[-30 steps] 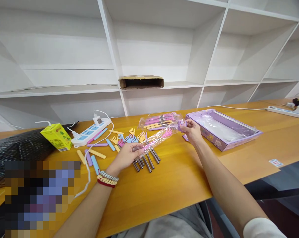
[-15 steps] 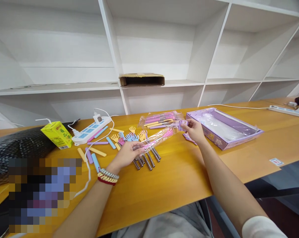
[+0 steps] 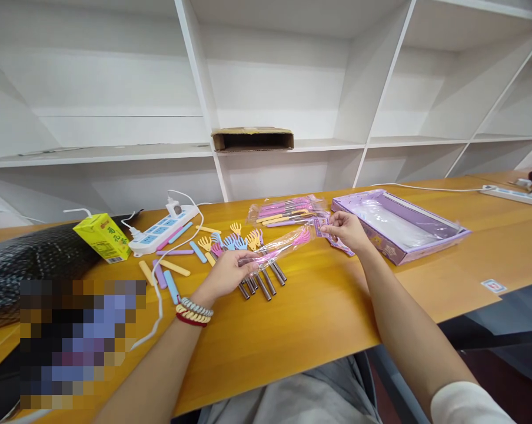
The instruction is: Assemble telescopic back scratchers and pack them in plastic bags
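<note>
A pink back scratcher lies inside a clear plastic sleeve, held at a slant above the table between both hands. My left hand is closed on the sleeve's lower left end, around the pink handle. With thumb and fingers, my right hand pinches the purple header card at the other end. Below and behind the left hand lie several loose scratcher heads in yellow, blue, pink and purple, with metal tubes. Several bagged back scratchers are stacked just beyond.
Loose coloured handles lie at left near a white power strip and its cable. A yellow drink carton stands beside a black bag. At right sits an open purple box with plastic inside. Shelves hold a cardboard box.
My right hand has shifted slightly, and the sleeve with its card looks a little straighter and lower. Both hands keep hold of the bagged back scratcher.
</note>
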A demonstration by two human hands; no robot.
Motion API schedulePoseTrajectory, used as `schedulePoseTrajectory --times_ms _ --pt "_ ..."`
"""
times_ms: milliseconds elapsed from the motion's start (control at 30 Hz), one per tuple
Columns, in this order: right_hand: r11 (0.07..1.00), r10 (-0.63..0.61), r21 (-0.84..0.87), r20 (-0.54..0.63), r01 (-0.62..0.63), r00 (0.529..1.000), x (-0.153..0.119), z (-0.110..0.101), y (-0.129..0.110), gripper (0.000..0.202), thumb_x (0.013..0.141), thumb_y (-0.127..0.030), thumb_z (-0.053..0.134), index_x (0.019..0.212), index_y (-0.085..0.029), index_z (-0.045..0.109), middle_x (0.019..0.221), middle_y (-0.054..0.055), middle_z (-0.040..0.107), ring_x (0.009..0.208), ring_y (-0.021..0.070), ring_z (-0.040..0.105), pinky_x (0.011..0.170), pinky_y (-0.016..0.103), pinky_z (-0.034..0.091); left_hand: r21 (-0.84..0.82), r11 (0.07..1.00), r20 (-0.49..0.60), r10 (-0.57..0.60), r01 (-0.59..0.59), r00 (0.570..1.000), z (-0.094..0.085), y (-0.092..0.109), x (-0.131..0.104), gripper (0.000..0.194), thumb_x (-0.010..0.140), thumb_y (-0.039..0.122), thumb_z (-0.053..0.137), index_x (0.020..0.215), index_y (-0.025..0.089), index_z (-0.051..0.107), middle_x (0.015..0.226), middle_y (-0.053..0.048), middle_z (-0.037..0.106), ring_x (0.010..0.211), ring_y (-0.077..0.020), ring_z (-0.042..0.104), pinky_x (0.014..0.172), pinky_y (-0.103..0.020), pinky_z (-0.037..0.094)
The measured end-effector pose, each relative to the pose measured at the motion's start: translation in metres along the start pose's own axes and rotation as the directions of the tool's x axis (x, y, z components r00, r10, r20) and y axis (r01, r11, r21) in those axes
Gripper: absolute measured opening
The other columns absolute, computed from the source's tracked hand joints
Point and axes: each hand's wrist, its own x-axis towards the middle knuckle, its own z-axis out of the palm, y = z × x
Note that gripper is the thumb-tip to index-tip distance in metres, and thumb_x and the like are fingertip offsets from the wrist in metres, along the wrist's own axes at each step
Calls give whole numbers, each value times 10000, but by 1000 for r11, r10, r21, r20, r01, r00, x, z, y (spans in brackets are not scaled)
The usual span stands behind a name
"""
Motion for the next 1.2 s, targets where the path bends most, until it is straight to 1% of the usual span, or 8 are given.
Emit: schedulePoseTrajectory --times_ms 67,167,300,567,767,1000,1100,1200 --pt "1000 -23 -19 -23 22 999 2 -1 2 376 534 -460 750 676 -167 562 418 -59 462 361 75 400 356 210 316 -66 998 31 2 0 1000 0 1 -1 241 728 325 592 877 146 652 649 -15 610 582 -134 544 568 -260 441" --pt "999 -32 29 -39 33 999 4 -5 6 335 606 -442 704 767 -154 650 571 -13 572 489 92 494 422 216 402 -142 990 55 0 8 999 -1 1 -1 263 723 340 607 891 140 641 645 -20 602 581 -130 547 574 -264 453" --pt "992 -8 125 -19 11 1000 5 -7 10 310 600 -387 717 809 -163 670 769 28 635 686 137 574 521 243 491 -188 982 61 -4 15 998 -2 -1 -1 278 718 353 619 892 138 636 648 -23 599 582 -125 549 579 -266 459" --pt "947 39 321 -9 -34 999 8 -6 14 403 493 -258 798 821 -188 574 639 -29 605 543 110 565 470 237 478 -187 981 64 -44 56 997 -1 6 -3 257 716 325 618 879 126 623 665 -29 613 585 -124 550 586 -266 452" --pt "947 39 320 14 -41 999 9 -6 15 445 447 -203 815 828 -167 590 519 -43 580 465 98 540 478 228 442 -103 993 36 -56 59 998 1 6 -2 248 726 336 599 859 128 620 610 -12 589 579 -131 548 577 -266 440" --pt "977 27 211 28 -32 999 4 3 9 398 488 -292 800 817 -161 618 586 -27 588 479 81 500 453 215 400 -71 996 29 -57 59 998 4 -1 1 276 727 368 599 872 134 627 633 -14 602 571 -133 548 575 -267 438" --pt "981 31 191 7 -32 999 3 5 6 373 565 -364 758 861 -171 638 737 17 628 607 111 550 471 213 430 -78 995 35 -60 63 998 4 1 1 267 729 372 596 855 138 624 627 -10 602 577 -134 549 580 -263 432" --pt "957 80 277 8 -80 997 5 4 6 377 671 -480 647 882 -167 659 883 72 641 733 157 584 509 246 477 -69 995 25 -72 73 997 4 4 0 260 722 367 601 850 141 623 598 2 591 566 -129 541 573 -255 421"
